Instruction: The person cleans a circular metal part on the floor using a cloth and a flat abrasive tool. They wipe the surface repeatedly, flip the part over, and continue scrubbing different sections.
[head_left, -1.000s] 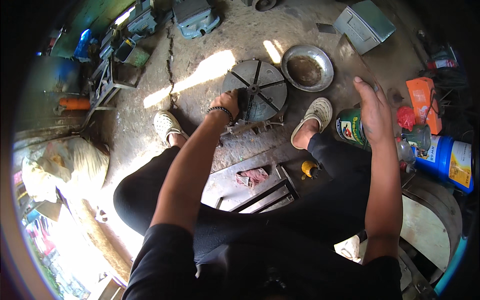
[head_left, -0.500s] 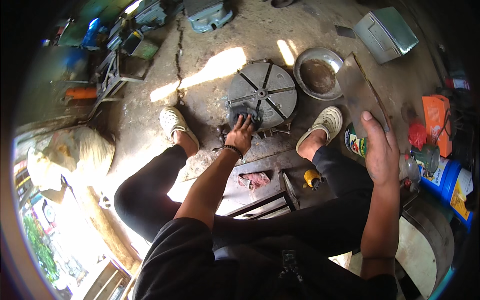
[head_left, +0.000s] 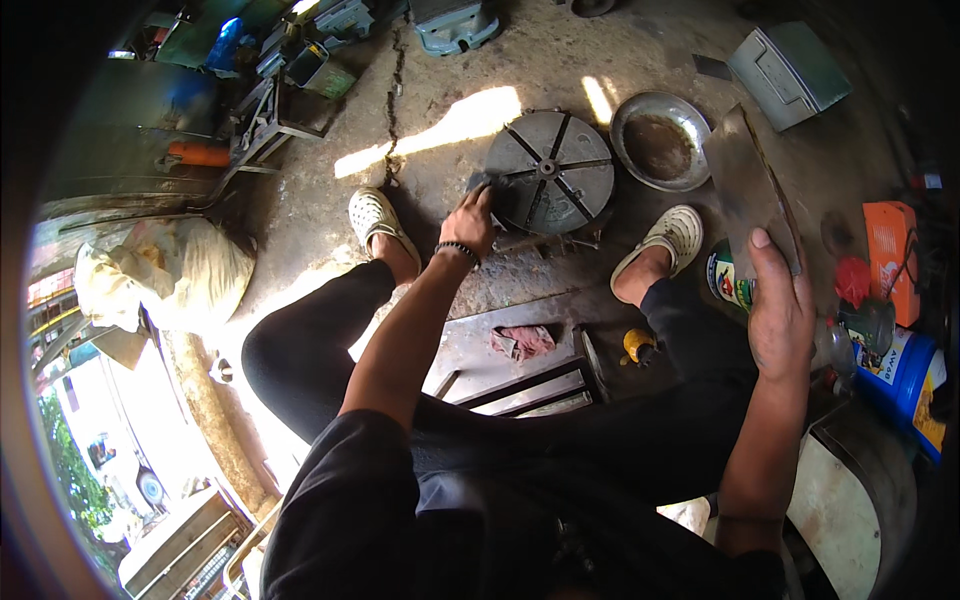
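Observation:
A round grey metal rotary table (head_left: 585,180) with slots radiating from its centre sits on the floor between my feet. At its left rim, my left hand (head_left: 468,220) is closed on a dark rag (head_left: 487,184), which touches the disc's edge. My right hand (head_left: 782,312) grips the lower end of a flat rectangular metal plate (head_left: 745,185), thumb on its face. The plate is raised on the right, tilted, with a worn brownish edge. My right fingers are mostly hidden behind it.
Beyond the rotary table's right side lies a round metal basin (head_left: 655,150) with brown residue. A metal box (head_left: 790,75), an orange box (head_left: 890,262) and a blue bucket (head_left: 900,385) stand rightward. Nearer me are a reddish cloth (head_left: 522,342) and a yellow bottle (head_left: 637,346).
My left hand has drawn the rag from the disc's lower face to its left rim. The plate stays in my right hand. The whole view has shifted slightly.

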